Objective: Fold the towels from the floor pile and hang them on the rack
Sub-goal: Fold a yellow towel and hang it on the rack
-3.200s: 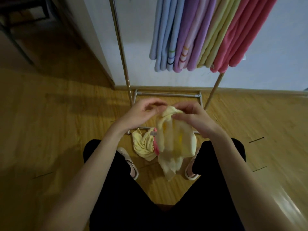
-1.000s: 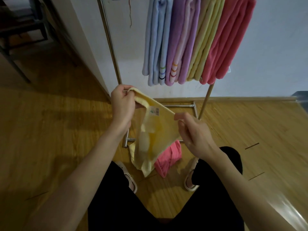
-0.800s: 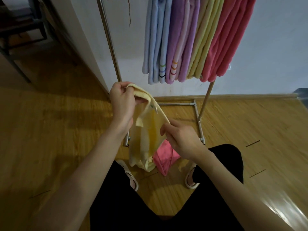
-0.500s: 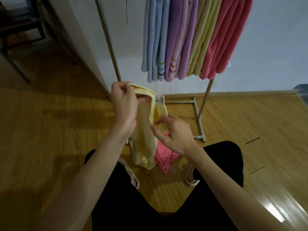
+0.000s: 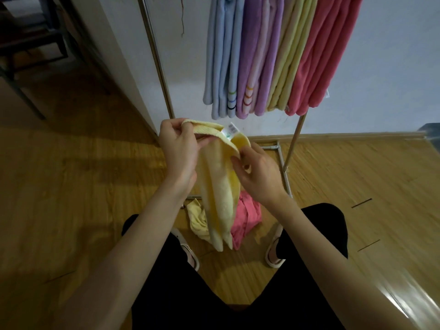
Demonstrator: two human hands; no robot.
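Step in hand: I am folding the pale yellow terry towel [image 5: 220, 186] lengthwise before it goes up on the rack.
Left hand [image 5: 179, 148]: at about 10 o'clock from the towel's middle, fingers curled and pinching the top hem.
Right hand [image 5: 256, 173]: at 3 o'clock, fingertips pinching the other end of the top edge just below the white label [image 5: 230, 130].
Towel: hangs in a narrow strip between my knees, its tail over the floor pile.
Doing it well: I should match the two pinched corners, keep the label inside, and let the weight pull it straight (a small shake would help).
Floor pile: a crumpled yellow towel [image 5: 197, 219] and a crumpled pink towel [image 5: 246, 217] left, at 6 o'clock.
Silver metal rack [image 5: 156, 55]: at 12 o'clock, blue, purple, yellow-green and pink folded towels [image 5: 273, 55] hung; the free bar looks to be at 11 o'clock.
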